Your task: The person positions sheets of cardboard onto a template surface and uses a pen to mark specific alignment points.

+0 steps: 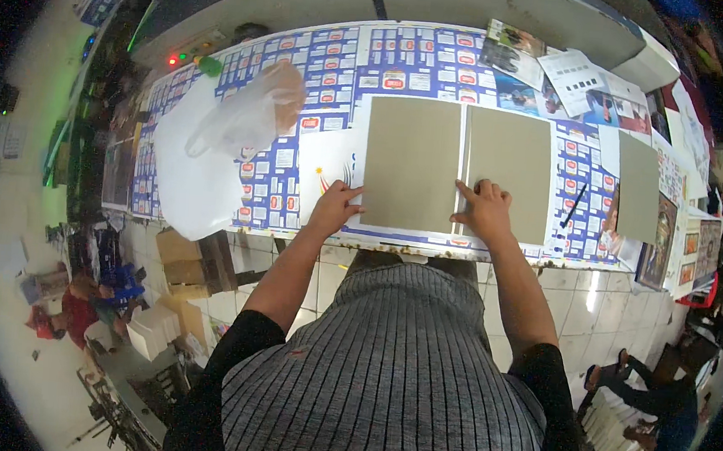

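Two grey-brown boards lie side by side on a white sheet, a narrow white strip between them. My left hand rests at the left edge of the left board, thumb and forefinger apart, fingertips touching that edge. Across from it, my right hand has its thumb and forefinger spread along the left board's right edge. Its other fingers are bent over the right board. Neither hand is wrapped round anything. Beside my left hand is a white sheet with a small coloured print.
Blue-and-white printed sheeting covers the table. A crumpled clear plastic bag and white plastic lie left. To the right are a black pen, another grey-brown board and printed papers. A person is at lower right.
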A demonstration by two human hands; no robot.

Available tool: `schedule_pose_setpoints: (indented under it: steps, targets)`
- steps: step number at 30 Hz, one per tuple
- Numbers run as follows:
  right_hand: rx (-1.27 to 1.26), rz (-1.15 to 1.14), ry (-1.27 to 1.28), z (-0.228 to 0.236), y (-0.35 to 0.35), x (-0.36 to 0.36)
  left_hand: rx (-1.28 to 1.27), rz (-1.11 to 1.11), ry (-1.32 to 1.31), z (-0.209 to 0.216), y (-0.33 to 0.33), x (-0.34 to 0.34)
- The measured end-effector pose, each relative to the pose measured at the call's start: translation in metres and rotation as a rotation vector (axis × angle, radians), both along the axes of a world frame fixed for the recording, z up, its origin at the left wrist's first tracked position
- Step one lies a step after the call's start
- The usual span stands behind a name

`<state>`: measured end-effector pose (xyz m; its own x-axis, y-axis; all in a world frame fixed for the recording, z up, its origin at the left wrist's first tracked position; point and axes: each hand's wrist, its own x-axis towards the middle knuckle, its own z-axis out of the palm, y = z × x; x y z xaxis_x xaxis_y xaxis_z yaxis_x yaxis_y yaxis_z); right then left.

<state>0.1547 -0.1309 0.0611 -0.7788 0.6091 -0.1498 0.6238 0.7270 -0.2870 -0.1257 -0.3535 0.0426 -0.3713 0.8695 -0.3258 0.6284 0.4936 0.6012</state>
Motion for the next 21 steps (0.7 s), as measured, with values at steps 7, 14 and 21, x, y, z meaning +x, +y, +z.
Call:
schedule_pose_setpoints:
  steps: [7,14,21]
  targets:
    - [0.041,0.018,-0.032,-0.0043,0.0028,0.0031,0.036,-0.022,0.041,-0.0002,0.0009,0.0013]
    - [-0.03,0.011,-0.045,-0.0023,0.0054,0.002,0.052,0.02,0.066,0.0036,0.0027,0.0045]
    - [0.011,0.022,-0.049,-0.0043,0.0045,0.0029,0.03,-0.005,0.024,0.005,0.0033,0.0016]
